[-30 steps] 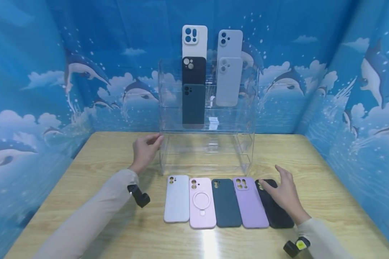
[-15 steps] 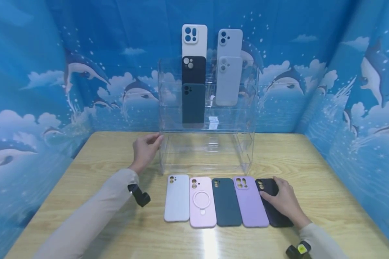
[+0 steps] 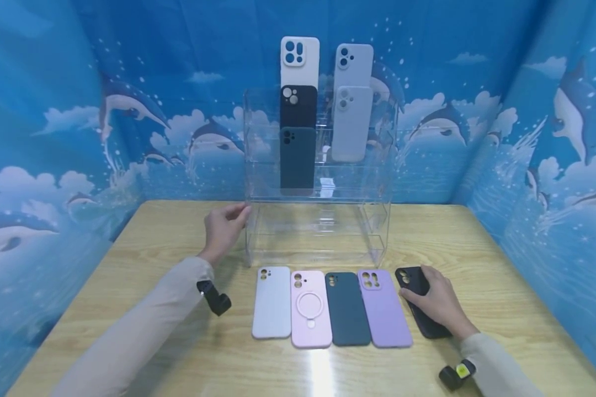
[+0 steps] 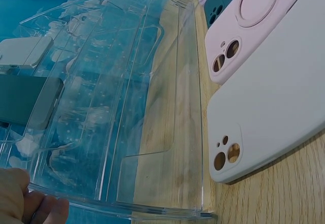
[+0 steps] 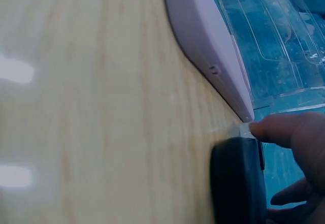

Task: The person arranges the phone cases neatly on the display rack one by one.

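Observation:
My left hand [image 3: 224, 230] pinches the left side edge of the clear tiered stand [image 3: 318, 256]; its fingertips also show at the stand's edge in the left wrist view. The right hand [image 3: 439, 300] grips the black phone case [image 3: 419, 284] across its width, thumb on the left side and fingers on the right. In the right wrist view the thumb lies at the end of the black case [image 5: 238, 183]. Left of it lie a purple case [image 3: 384, 314], a dark green case [image 3: 347, 314], a pink case with a ring [image 3: 310, 331] and a white case [image 3: 272, 306].
On the stand's upper tiers stand a white case [image 3: 308, 74], a black case [image 3: 298, 113], a dark green case [image 3: 297, 160] and two pale cases, one in front [image 3: 350, 129]. Blue dolphin-print curtains [image 3: 189, 66] surround the wooden table [image 3: 179, 353].
My right hand has closed round the black case and shifted it slightly up and away from the purple one. The left hand stays at the stand.

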The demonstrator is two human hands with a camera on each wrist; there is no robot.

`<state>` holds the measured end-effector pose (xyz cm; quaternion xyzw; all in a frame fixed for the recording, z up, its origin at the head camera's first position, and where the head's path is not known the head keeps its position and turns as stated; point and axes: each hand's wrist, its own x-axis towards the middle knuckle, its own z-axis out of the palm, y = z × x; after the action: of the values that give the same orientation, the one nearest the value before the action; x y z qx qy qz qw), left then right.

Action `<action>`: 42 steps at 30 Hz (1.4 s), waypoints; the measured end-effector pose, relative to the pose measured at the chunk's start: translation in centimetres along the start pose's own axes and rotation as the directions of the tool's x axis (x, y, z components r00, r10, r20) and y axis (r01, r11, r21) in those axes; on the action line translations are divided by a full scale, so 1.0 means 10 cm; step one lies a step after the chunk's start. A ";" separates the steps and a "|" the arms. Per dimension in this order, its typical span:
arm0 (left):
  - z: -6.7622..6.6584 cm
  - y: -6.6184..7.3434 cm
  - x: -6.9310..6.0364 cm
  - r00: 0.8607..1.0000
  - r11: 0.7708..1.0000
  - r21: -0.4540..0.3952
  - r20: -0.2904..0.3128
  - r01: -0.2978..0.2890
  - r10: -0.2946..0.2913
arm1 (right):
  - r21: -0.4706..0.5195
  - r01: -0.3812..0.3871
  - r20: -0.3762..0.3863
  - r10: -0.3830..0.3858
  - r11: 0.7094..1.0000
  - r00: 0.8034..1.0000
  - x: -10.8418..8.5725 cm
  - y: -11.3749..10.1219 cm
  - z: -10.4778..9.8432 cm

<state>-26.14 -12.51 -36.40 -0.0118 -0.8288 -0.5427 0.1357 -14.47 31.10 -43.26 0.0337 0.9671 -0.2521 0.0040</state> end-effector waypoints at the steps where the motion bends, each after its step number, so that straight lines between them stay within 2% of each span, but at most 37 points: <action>1: 0.00 0.00 0.00 1.000 1.000 0.003 0.001 -0.001 0.001 | -0.010 0.000 0.001 0.000 1.000 1.000 0.00 0.00 0.00; 13: 0.01 -0.02 0.00 1.000 1.000 -0.002 0.003 -0.012 0.012 | -0.021 -0.047 -0.004 0.047 0.999 0.999 0.03 -0.05 -0.03; 20: 0.01 -0.04 0.00 0.999 0.999 0.004 0.000 -0.034 0.034 | 0.016 0.012 -0.087 -0.010 1.000 0.996 0.08 -0.17 -0.24; 33: 0.01 -0.04 0.00 1.000 1.000 -0.007 -0.004 -0.024 0.024 | 0.068 0.092 -0.181 -0.078 0.993 0.980 0.25 -0.71 -0.78; 42: 0.01 -0.03 0.00 1.000 1.000 0.007 0.002 -0.002 0.002 | 0.088 0.113 -0.193 -0.095 0.990 0.977 0.47 -1.14 -1.03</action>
<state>-26.25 -12.52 -36.75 -0.0127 -0.8308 -0.5398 0.1352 -19.81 26.44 -28.85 0.0068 0.9500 -0.2950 -0.1022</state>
